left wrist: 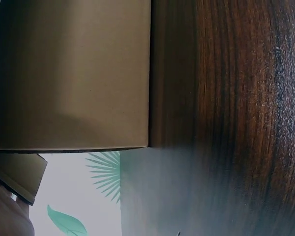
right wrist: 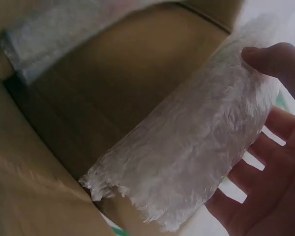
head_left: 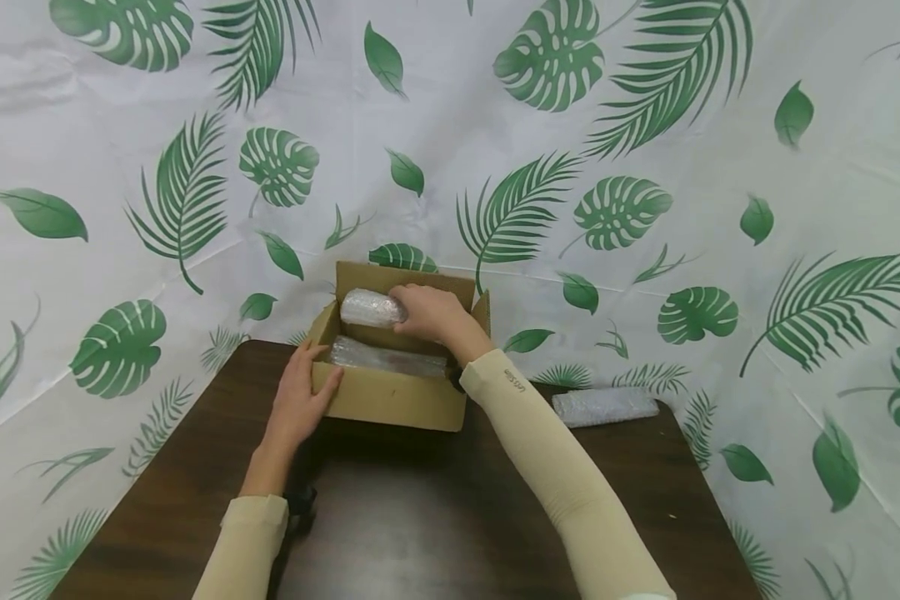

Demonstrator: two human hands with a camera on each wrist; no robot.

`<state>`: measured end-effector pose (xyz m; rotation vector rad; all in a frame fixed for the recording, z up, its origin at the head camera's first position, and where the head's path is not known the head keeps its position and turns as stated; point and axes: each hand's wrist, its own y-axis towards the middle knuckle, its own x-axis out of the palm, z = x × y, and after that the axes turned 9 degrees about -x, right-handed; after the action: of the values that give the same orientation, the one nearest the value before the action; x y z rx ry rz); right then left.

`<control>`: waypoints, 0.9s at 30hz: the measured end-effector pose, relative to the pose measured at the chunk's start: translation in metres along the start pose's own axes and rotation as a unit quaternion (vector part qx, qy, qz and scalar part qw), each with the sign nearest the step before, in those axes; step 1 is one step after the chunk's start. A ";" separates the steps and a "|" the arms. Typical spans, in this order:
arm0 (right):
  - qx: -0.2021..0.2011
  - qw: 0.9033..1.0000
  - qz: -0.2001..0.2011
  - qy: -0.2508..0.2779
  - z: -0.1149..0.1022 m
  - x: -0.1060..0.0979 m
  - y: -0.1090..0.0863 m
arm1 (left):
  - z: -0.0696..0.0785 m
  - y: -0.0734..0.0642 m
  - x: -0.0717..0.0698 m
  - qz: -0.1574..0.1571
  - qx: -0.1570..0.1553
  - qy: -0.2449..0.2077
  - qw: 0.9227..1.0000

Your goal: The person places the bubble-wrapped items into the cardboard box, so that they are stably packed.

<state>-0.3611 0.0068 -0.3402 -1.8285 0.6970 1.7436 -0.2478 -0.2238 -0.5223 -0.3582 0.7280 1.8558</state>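
Observation:
An open cardboard box (head_left: 393, 402) stands at the table's far side. My left hand (head_left: 296, 400) grips its front left corner, thumb at the front wall and fingers along the left side; only part of this hand (left wrist: 7, 214) shows in the left wrist view. Over the box's inside, my right hand (head_left: 435, 315) holds a bubble-wrapped roll (right wrist: 187, 142), thumb on one side and curled fingers on the other. What the wrap contains cannot be made out. A second bubble-wrapped bundle (head_left: 386, 358) lies inside the box along the front wall.
Another bubble-wrapped bundle (head_left: 607, 407) lies on the dark wooden table (head_left: 405, 517) near its far right corner. A white sheet with green leaves (head_left: 435, 108) hangs close behind the box and table. The box's back flap (head_left: 450, 287) stands up.

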 end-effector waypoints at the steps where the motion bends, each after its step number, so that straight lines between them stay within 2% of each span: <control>1: 0.002 1.000 -0.005 0.002 -0.001 0.005 0.003 | 0.000 0.000 0.000 0.001 0.001 0.001 1.000; 6: 0.013 1.000 -0.020 0.013 -0.003 0.026 0.015 | 0.000 -0.001 0.000 0.006 0.004 0.023 1.000; 12: 0.028 0.998 -0.049 0.024 -0.001 0.036 0.022 | 0.001 -0.001 -0.001 0.010 0.005 0.031 0.999; 18: 0.043 0.996 -0.066 0.053 0.035 0.070 0.064 | 0.003 -0.002 -0.002 0.004 0.000 0.030 1.000; 20: 0.052 0.995 -0.066 0.061 0.038 0.075 0.068 | 0.004 -0.002 -0.002 0.003 0.000 0.030 1.000; 27: 0.067 0.991 -0.100 0.056 0.041 0.054 0.053 | 0.003 -0.002 -0.002 0.006 -0.004 0.026 1.000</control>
<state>-0.4253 -0.0050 -0.3969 -1.8461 0.6334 1.4400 -0.2446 -0.2225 -0.5194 -0.4082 0.7597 1.8658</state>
